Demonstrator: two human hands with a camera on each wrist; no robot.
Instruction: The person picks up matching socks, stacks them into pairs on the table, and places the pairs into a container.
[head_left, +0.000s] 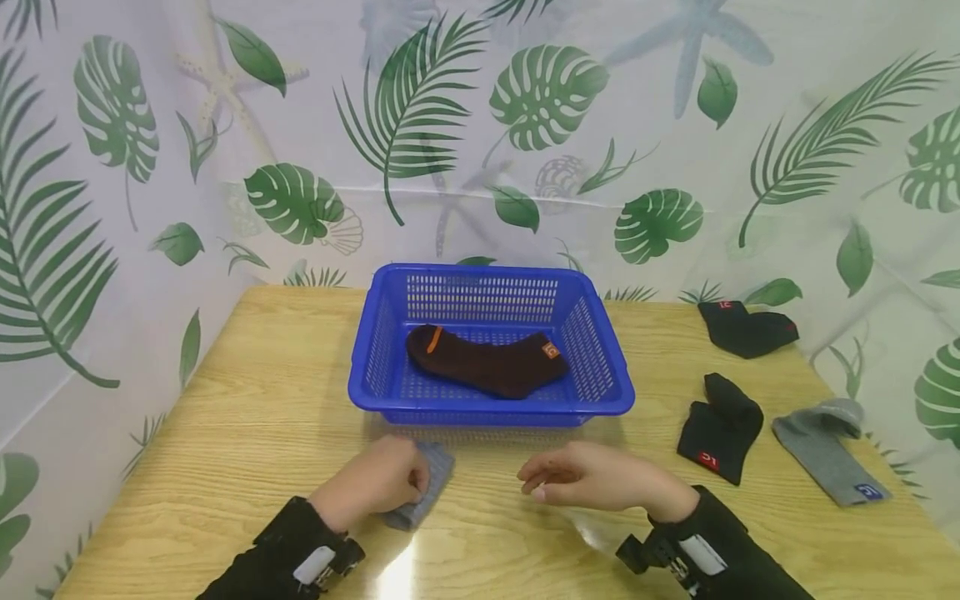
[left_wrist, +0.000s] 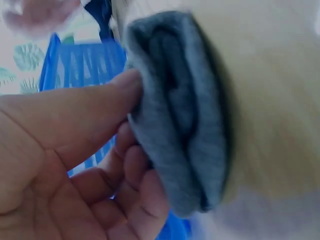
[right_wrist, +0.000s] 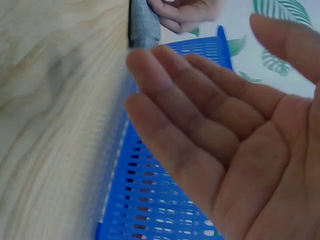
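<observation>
A folded grey sock (head_left: pixel 432 486) lies on the table in front of the basket. My left hand (head_left: pixel 382 477) pinches its edge; in the left wrist view the thumb (left_wrist: pixel 100 107) and curled fingers grip one side of the grey roll (left_wrist: pixel 182 100). To the right, my right hand (head_left: pixel 592 477) hovers over the table with relaxed fingers and holds nothing. Its bare palm (right_wrist: pixel 250 165) shows in the right wrist view. Behind both hands stands a blue basket (head_left: pixel 491 408), with a dark brown sock (head_left: pixel 487 360) with orange marks lying inside.
Right of the basket lie a black sock (head_left: pixel 723 429) with a red label, a grey sock (head_left: pixel 821 450) with a blue label, and another black sock (head_left: pixel 746 329) farther back. A leaf-patterned cloth (head_left: pixel 465 108) hangs behind the wooden table (head_left: pixel 247 400).
</observation>
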